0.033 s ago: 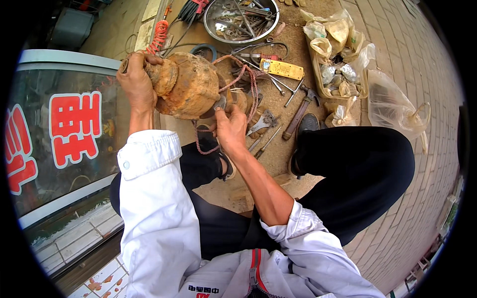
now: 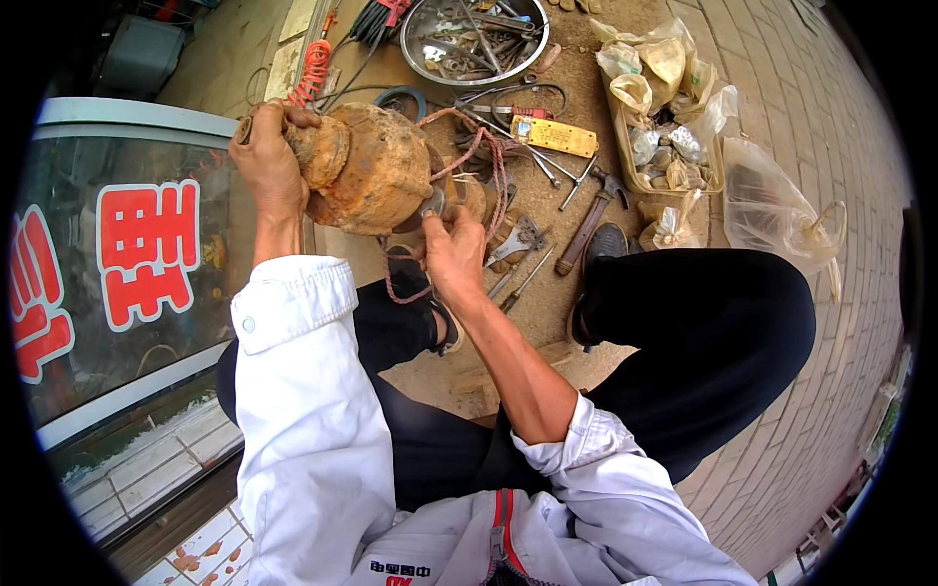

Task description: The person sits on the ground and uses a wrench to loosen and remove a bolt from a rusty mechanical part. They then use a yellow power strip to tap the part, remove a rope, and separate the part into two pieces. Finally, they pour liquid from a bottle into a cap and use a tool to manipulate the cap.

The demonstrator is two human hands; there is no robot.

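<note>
A bulky, rust-covered metal body [image 2: 376,171] with a narrower neck at its left end is raised in front of me, tilted on its side. My left hand [image 2: 269,161] wraps round the neck end, fingers over the top. At the other end, my right hand [image 2: 454,249] has its fingers curled, the thumb pressed near a small grey disc-like piece [image 2: 432,202]. A reddish braided rope [image 2: 474,146] loops round this right end and hangs below it. What lies under the right hand's fingers is hidden.
Beyond stands a metal basin [image 2: 415,59] of tools. On the ground lie a hammer [image 2: 586,230], a yellow box-like piece [image 2: 555,137], a screwdriver [image 2: 526,281] and an adjustable wrench [image 2: 523,237]. A crate [image 2: 630,176] with plastic bags stands right; a glass panel [image 2: 127,264] borders the left.
</note>
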